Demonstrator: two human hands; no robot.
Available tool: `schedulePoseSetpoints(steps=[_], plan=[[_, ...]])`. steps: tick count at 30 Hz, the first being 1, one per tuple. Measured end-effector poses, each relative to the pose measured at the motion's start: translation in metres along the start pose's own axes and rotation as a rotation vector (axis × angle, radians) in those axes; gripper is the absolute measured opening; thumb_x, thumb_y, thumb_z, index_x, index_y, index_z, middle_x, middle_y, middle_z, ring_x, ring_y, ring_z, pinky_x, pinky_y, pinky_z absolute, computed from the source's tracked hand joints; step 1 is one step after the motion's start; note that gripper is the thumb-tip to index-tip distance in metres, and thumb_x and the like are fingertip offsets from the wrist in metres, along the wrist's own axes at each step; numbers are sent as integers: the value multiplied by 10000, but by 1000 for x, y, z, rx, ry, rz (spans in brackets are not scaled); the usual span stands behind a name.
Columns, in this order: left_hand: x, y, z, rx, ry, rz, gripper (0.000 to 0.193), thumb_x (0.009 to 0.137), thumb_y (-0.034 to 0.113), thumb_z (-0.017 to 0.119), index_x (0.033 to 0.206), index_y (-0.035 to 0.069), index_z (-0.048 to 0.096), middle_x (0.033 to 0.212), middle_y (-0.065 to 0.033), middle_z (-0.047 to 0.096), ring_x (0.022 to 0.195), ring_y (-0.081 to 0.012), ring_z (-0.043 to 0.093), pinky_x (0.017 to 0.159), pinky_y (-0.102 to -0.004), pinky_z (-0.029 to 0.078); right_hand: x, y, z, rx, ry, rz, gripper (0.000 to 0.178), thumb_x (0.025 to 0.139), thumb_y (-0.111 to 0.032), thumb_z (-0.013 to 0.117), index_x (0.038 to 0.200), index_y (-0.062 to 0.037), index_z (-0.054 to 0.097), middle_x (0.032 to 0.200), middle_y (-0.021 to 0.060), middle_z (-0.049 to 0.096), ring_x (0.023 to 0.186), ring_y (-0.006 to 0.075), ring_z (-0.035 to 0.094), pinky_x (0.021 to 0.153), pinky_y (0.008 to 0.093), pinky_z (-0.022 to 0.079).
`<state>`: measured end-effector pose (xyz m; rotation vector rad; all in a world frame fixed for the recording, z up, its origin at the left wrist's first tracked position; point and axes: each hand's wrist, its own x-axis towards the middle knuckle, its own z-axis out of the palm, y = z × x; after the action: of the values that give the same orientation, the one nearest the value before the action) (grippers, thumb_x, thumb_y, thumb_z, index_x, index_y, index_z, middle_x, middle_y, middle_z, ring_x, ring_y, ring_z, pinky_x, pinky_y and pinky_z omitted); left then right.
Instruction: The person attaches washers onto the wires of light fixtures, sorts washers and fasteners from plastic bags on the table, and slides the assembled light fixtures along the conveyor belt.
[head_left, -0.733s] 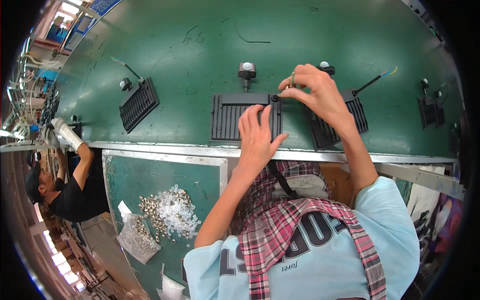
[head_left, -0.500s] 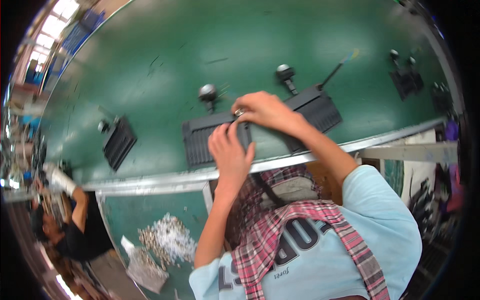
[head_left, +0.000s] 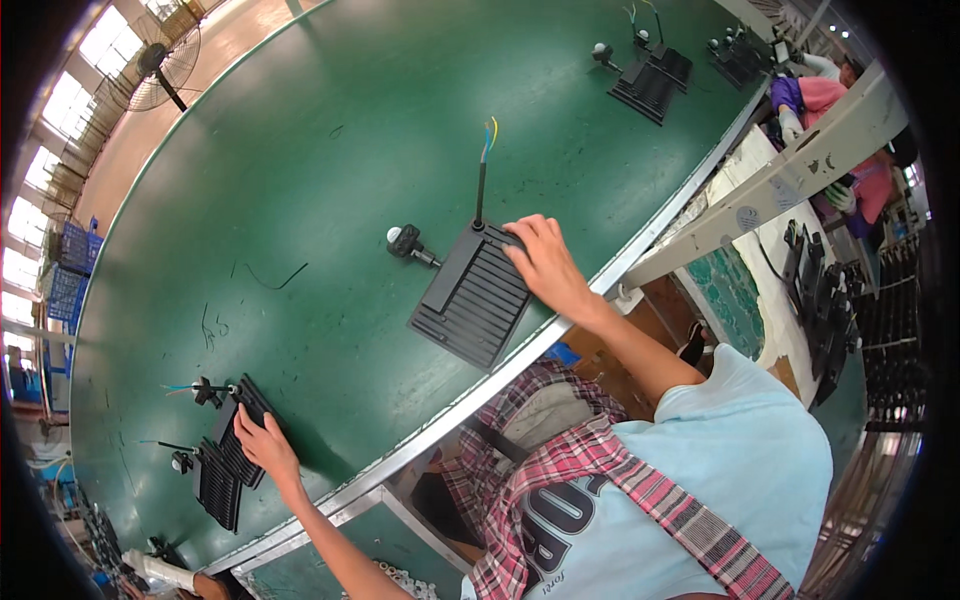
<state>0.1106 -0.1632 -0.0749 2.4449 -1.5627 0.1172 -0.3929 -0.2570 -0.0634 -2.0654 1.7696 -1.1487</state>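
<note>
A black finned floodlight with a motion sensor (head_left: 468, 300) lies in front of me near the table's edge, fins up. Its round white-and-black sensor head (head_left: 405, 242) sticks out to the left, and a cable with coloured wire ends (head_left: 482, 180) points away from me. My right hand (head_left: 550, 265) grips the floodlight's right edge, fingers over the fins and the thumb hidden. To the left, my left hand (head_left: 266, 446) lies with fingers stretched against a second floodlight (head_left: 237, 455). A third floodlight (head_left: 216, 487) sits right beside that one.
More floodlights (head_left: 652, 80) lie at the far right of the green table (head_left: 330, 170). A metal rim (head_left: 440, 425) runs along its near edge. Several co-workers (head_left: 815, 105) are at the right, behind a pale beam (head_left: 770, 195). Small white parts (head_left: 410, 585) lie low beside my left arm.
The view has turned. Both hands have left the small fitting at the middle floodlight. That floodlight now lies at the left under my left hand; my right hand has taken hold of another floodlight.
</note>
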Motion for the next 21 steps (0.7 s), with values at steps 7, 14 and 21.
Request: schedulePoseSetpoints(steps=[7, 14, 21], plan=[[-35, 75, -24, -213, 130, 243, 480, 900, 193, 635, 1329, 15, 514, 1315, -202, 520, 1253, -352, 458, 1062, -439, 336, -26, -63, 23, 141, -287, -88, 365, 883, -125, 648, 1177, 66, 546, 1078, 179, 488, 1014, 348, 483, 912, 425, 432], [-89, 141, -66, -497, -13, 146, 432, 902, 134, 637, 1300, -2, 538, 1303, -185, 506, 1231, -346, 473, 1060, -420, 355, 10, -116, 46, 682, -355, -92, 341, 935, -163, 612, 1222, 9, 547, 1076, 161, 585, 917, 251, 615, 837, 366, 489], [-155, 111, -82, -550, 37, 39, 425, 846, 120, 685, 1254, 59, 582, 1275, -151, 524, 1202, -341, 496, 1049, -430, 366, 45, -173, 67, 851, -378, -141, 282, 1025, -180, 494, 1082, 31, 672, 1022, 78, 692, 994, 156, 620, 934, 297, 447]])
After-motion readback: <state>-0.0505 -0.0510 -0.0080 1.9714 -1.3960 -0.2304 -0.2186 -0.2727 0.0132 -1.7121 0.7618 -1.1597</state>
